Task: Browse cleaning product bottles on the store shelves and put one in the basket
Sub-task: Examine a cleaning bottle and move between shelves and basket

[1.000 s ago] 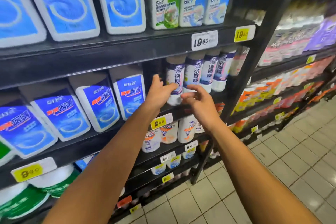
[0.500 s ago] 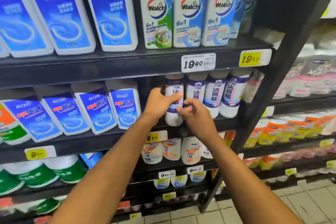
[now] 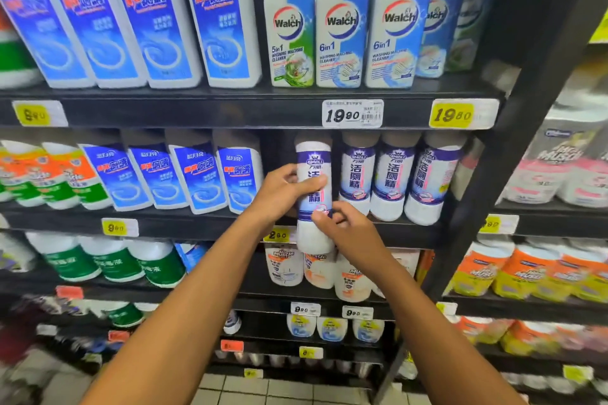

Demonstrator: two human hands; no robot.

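I hold the white bottle with the purple label (image 3: 314,194) in both hands, in front of the middle shelf (image 3: 204,226). It stands almost upright, its long axis vertical, cap end up under the shelf above. Its bottom hangs lower than the shelf edge and covers part of a yellow price tag (image 3: 278,235), so I judge it is already out of its row and free of the shelf.

My left hand (image 3: 279,191) grips the bottle from the left side at the middle of the label, the thumb laid across the front. My right hand (image 3: 345,230) holds it lower, from the right side, with fingers curled on the lower part of the label. Both grips are closed around the bottle, not wide.

Three bottles of the same kind (image 3: 391,181) stand just beside it on the right, near my right hand but apart from it.

The basket is not visible in this view, so I cannot tell on which side it is. The next move, I think, is to pull the bottle toward me and down, keeping it upright.
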